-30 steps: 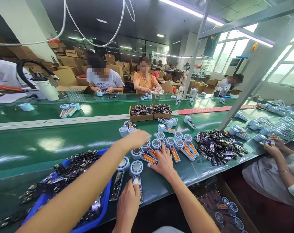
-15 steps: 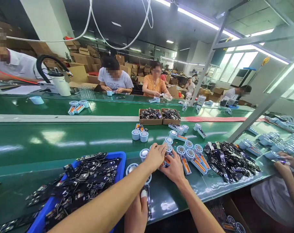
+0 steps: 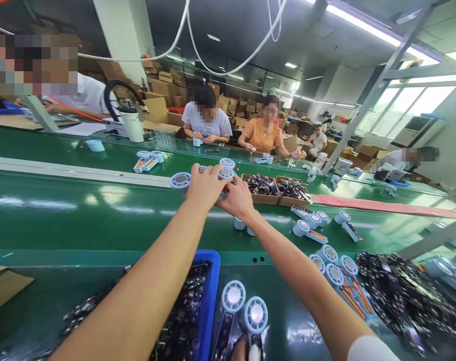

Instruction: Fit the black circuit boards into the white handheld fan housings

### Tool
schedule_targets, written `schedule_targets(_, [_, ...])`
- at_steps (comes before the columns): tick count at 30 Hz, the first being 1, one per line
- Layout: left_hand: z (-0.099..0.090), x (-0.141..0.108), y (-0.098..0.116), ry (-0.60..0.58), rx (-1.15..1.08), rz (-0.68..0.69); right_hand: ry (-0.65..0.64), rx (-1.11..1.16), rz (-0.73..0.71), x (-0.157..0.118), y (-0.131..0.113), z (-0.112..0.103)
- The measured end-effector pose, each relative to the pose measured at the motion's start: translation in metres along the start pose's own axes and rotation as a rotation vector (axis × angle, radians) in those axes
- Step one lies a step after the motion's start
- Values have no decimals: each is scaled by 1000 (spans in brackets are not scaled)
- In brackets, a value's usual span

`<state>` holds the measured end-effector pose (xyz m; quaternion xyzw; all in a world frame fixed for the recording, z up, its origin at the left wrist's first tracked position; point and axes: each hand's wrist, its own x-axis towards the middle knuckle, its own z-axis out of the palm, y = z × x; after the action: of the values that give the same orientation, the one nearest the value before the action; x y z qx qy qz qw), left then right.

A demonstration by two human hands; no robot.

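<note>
Both arms reach forward over the green belt. My left hand [image 3: 205, 188] is closed round a cluster of light-blue round-headed housings [image 3: 180, 180], each with a slotted rim and a silver disc. From the right, my right hand [image 3: 237, 198] grips the same cluster. Fingers and wrists hide the lower parts of these pieces. At the bottom edge, between my forearms, part of another hand [image 3: 240, 347] touches a similar housing [image 3: 256, 315]; whose hand it is I cannot tell. One more housing [image 3: 233, 297] with a black circuit board lies beside it.
A blue bin [image 3: 214, 281] of black circuit boards stands below my left forearm. Two cardboard trays [image 3: 265, 199] of boards sit beyond my hands. More housings [image 3: 333, 275] and a board pile [image 3: 408, 296] lie at right. Co-workers [image 3: 207, 120] sit across the belt.
My hands have moved from the near bench, forward and left over the belt, carrying the housings. The view has turned left. The hand at the bottom has dropped mostly out of view.
</note>
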<state>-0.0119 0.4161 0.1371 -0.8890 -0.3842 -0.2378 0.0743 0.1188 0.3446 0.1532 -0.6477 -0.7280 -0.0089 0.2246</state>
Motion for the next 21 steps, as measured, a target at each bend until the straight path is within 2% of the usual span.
schedule_targets(2, [3, 12, -40, -20, 82, -71, -43, 21, 40, 40, -12, 28])
schedule_targets(5, [24, 21, -84, -84, 163, -115, -95, 58, 88, 79, -18, 74])
schedule_targets(9, [63, 13, -119, -159, 223, -111, -163, 89, 221, 93, -12, 132])
schedule_targets(12, [77, -1, -130, -212, 222, -75, -163, 91, 267, 89, -8, 157])
schedule_targets(14, [68, -14, -135, -249, 216, -40, -156, 89, 258, 90, -7, 163])
schedule_targets(17, [29, -51, -136, -300, 230, -2, -140, 84, 238, 108, -3, 161])
schedule_targets(19, [-1, -98, -127, -333, 254, 10, -120, 78, 230, 132, 3, 157])
schedule_targets(21, [-18, -158, -102, -385, 260, 23, -97, 70, 232, 162, 13, 155])
